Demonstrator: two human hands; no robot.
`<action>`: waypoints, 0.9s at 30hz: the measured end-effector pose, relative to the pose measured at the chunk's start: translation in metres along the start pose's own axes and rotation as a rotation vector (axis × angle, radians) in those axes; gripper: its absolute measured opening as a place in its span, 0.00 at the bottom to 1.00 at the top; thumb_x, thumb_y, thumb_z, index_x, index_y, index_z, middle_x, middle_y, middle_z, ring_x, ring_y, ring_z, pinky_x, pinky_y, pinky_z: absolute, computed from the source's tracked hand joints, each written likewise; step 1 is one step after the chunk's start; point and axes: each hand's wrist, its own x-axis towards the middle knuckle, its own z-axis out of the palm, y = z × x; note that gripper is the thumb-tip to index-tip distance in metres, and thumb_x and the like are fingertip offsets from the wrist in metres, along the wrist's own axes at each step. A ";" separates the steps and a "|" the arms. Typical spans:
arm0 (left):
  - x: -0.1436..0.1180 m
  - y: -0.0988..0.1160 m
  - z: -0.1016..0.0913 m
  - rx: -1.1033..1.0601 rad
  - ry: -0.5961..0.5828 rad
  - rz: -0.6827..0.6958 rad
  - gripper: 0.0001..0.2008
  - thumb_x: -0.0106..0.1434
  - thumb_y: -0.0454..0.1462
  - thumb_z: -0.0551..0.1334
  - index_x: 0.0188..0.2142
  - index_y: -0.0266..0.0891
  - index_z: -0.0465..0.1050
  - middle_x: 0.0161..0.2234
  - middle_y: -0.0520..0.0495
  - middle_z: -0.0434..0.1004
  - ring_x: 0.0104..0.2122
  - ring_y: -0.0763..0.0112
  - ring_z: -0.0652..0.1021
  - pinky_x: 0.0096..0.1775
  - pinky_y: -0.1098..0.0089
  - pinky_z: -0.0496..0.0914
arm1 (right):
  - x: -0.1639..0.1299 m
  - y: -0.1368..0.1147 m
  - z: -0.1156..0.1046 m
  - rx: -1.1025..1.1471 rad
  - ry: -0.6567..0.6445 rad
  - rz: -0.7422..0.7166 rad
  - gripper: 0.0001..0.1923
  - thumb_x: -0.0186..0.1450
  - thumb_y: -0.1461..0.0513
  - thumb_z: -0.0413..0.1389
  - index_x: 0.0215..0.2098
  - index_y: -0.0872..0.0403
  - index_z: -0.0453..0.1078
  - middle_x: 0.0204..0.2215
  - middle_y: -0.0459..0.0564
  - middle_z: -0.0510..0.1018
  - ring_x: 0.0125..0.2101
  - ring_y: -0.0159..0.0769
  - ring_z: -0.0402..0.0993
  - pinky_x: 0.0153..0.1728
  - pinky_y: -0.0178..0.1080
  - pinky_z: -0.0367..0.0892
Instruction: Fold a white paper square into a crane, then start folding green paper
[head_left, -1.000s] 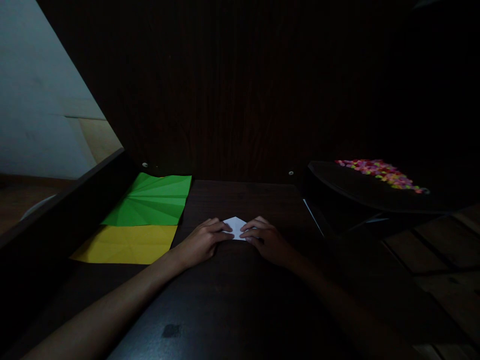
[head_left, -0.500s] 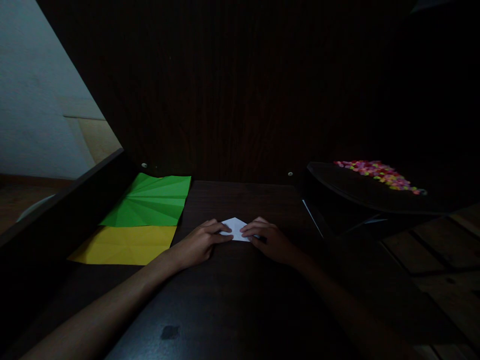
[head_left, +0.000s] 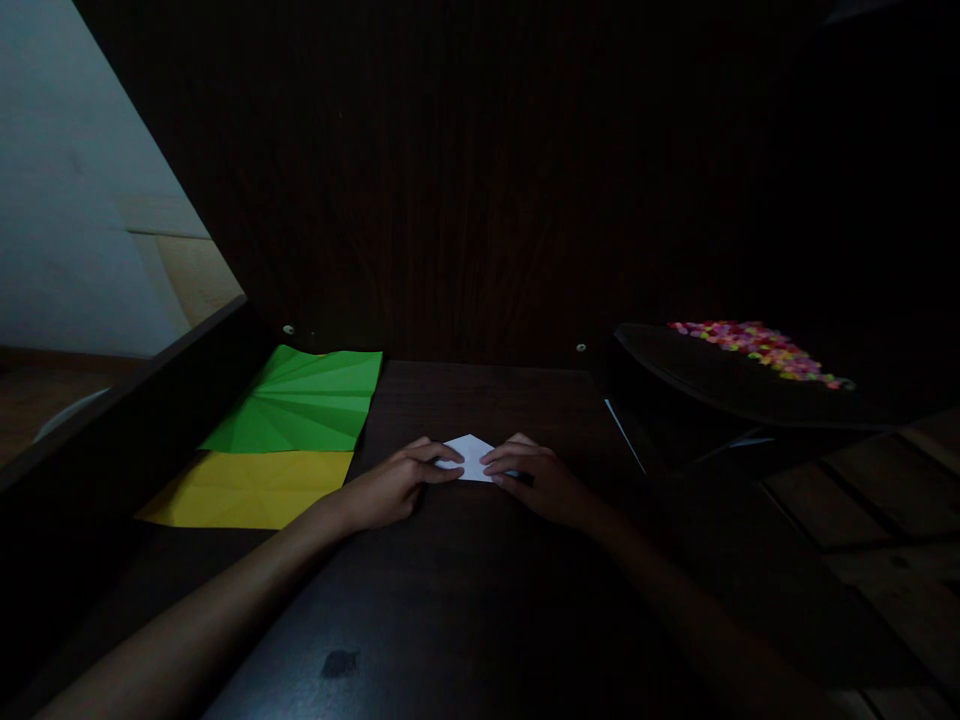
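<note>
A small folded white paper (head_left: 471, 457) lies flat on the dark wooden table (head_left: 465, 600), its point aimed away from me. My left hand (head_left: 390, 485) presses its fingertips on the paper's left edge. My right hand (head_left: 536, 475) presses its fingertips on the right edge. Both hands lie palm down on either side of the paper, which shows only between them. The scene is very dim.
A creased green sheet (head_left: 304, 400) and a yellow sheet (head_left: 244, 490) lie at the left of the table. A dark curved surface (head_left: 720, 385) at the right carries a strip of small colourful pieces (head_left: 757, 345). A dark panel rises behind the table.
Both hands stay on the white paper; the left fingertips have shifted slightly along its edge. Nothing else has moved.
</note>
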 end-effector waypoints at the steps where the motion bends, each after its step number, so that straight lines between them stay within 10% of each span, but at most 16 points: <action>1: 0.000 0.000 0.000 -0.006 0.000 -0.007 0.35 0.55 0.18 0.51 0.57 0.45 0.70 0.55 0.44 0.71 0.54 0.63 0.70 0.57 0.58 0.64 | 0.000 0.000 0.000 -0.003 0.002 -0.004 0.09 0.66 0.65 0.57 0.42 0.48 0.77 0.42 0.50 0.81 0.44 0.40 0.74 0.45 0.46 0.70; 27: 0.012 0.011 0.023 0.191 0.236 -0.046 0.07 0.68 0.37 0.58 0.40 0.38 0.75 0.41 0.44 0.78 0.43 0.62 0.74 0.48 0.60 0.68 | 0.003 -0.018 0.012 -0.328 0.129 0.002 0.06 0.65 0.65 0.56 0.37 0.51 0.75 0.39 0.51 0.80 0.40 0.43 0.69 0.42 0.47 0.65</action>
